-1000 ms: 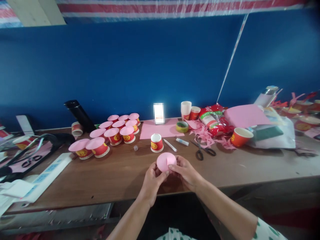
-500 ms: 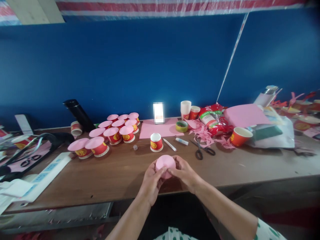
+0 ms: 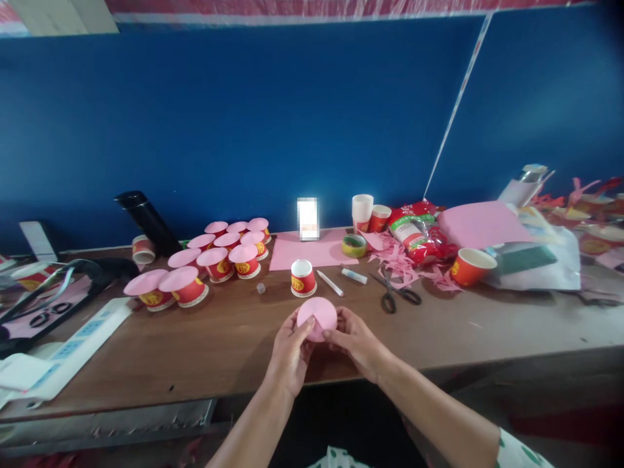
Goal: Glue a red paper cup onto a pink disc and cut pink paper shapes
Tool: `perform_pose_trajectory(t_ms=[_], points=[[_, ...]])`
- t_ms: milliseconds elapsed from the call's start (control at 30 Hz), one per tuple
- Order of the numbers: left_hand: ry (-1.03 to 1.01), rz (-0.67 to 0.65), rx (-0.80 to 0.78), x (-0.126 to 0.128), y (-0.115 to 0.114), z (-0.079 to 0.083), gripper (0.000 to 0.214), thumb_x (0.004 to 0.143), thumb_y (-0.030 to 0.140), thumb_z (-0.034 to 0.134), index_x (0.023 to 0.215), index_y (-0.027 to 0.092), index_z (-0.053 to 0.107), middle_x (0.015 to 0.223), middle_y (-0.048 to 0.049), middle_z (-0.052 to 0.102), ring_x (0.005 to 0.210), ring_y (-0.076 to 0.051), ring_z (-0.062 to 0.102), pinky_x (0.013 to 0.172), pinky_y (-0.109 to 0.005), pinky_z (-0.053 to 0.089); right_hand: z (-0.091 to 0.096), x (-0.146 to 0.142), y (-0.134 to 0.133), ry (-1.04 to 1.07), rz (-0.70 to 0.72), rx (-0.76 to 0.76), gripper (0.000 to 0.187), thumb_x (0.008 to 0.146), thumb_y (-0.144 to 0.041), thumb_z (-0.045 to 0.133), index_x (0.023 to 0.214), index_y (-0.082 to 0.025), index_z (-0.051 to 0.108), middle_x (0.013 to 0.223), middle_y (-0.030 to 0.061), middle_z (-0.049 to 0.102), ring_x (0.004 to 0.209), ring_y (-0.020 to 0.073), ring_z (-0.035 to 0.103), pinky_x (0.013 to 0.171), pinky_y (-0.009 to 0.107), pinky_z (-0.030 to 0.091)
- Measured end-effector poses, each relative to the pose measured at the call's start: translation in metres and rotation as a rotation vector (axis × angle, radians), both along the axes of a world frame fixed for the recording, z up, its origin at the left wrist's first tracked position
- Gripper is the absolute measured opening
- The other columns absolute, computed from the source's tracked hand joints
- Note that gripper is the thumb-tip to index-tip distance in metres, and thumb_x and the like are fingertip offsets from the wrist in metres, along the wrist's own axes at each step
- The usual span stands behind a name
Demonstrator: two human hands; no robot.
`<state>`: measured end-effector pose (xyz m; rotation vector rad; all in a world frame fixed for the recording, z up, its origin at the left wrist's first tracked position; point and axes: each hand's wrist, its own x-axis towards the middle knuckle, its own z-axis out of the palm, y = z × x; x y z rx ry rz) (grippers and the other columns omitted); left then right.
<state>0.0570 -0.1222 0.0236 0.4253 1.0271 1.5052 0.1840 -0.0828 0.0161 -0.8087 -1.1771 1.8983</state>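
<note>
Lower centre | left hand (image 3: 290, 346), right hand (image 3: 359, 342): fingers of both pinched pink disc (image 3: 320, 312) | risk was creasing, from uneven thumb pressure

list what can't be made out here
Underside of the pink disc: faces away in the head view.
Some fingertips of the left hand and right hand: behind the disc, head view.
Bright screen: content pixelated, head view.
Red cups at far right: blurred, outermost cut off by the head view's edge.
</note>
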Motion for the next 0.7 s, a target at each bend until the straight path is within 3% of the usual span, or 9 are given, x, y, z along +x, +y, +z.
perform_pose_trajectory(t_ms=[67,233,433,567,700], points=[[-0.027,-0.009,0.010,-0.001,-0.001,0.000,0.042,0.068,0.023,0.067,0.107,0.015,0.055,0.094,-0.0091,0.064,0.073,-0.014,0.061,0.063,-0.022,0.050,-0.001,0.001,0.006,0.017,0.007,0.042,0.043,0.063,-0.028,0.073,0.096,-0.017,0.047,0.076,-0.0001,0.061,0.067,0.0120,0.057,0.060,0.024,0.043],[-0.077,-0.095,0.054,-0.012,-0.001,0.004,0.036,0.070,0.024,0.066,0.102,0.012,0.058,0.094,-0.0102,0.064,0.074,-0.015,0.061,0.064,-0.023,0.050,0.010,0.011,0.023,-0.078,0.196,0.146,0.044,0.063,-0.023,0.074,0.097,-0.018,0.047,0.074,-0.0005,0.062,0.071,0.0144,0.058,0.067,0.027,0.043],[-0.149,0.048,0.067,-0.014,0.004,0.008,0.031,0.069,0.019,0.066,0.098,0.015,0.058,0.094,-0.0076,0.065,0.078,-0.013,0.061,0.070,-0.022,0.048,0.016,0.002,0.032,-0.011,0.170,0.077,0.038,0.070,-0.026,0.068,0.100,-0.018,0.046,0.081,0.0006,0.061,0.073,0.0120,0.057,0.063,0.023,0.042],[-0.173,-0.109,0.130,-0.018,0.001,0.008,0.035,0.072,0.021,0.063,0.106,0.016,0.054,0.104,-0.0105,0.061,0.090,-0.018,0.059,0.078,-0.028,0.047,0.018,-0.002,0.044,0.007,0.122,0.082,0.032,0.074,-0.026,0.063,0.099,-0.020,0.045,0.079,-0.0012,0.059,0.070,0.0109,0.055,0.066,0.025,0.042],[-0.015,-0.153,0.077,-0.031,0.002,0.010,0.031,0.076,0.026,0.060,0.104,0.017,0.053,0.101,-0.0094,0.062,0.081,-0.015,0.060,0.070,-0.025,0.046,0.033,-0.001,0.059,-0.160,0.318,0.244,0.040,0.067,-0.021,0.067,0.099,-0.019,0.043,0.066,-0.0053,0.054,0.057,0.0077,0.048,0.053,0.020,0.035]])
